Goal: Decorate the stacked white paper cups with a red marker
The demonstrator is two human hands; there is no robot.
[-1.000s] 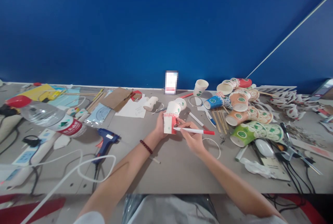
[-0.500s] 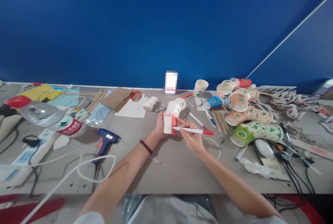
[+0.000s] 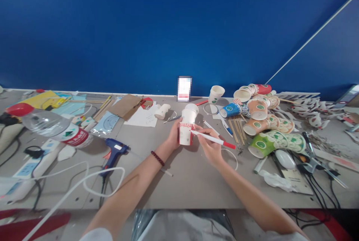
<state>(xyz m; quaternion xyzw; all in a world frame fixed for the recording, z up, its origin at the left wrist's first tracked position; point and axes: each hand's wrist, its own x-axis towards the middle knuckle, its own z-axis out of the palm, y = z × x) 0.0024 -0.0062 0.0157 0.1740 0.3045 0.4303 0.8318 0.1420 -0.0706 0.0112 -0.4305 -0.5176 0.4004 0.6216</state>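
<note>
Two hands are occupied: my left hand (image 3: 174, 135) grips the joined paper cups (image 3: 185, 135) between them, my right hand (image 3: 211, 150) pinches the marker (image 3: 214, 139), tip at their side. Seemingly I am colouring; next stroke needs steady cups.

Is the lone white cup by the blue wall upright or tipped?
Upright: the white cup stands base down on the table, rim on top.

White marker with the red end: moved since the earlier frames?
Yes. The white marker with the red end, in the right hand, has shifted slightly right, away from the blue glue gun, and slopes more steeply.
</note>
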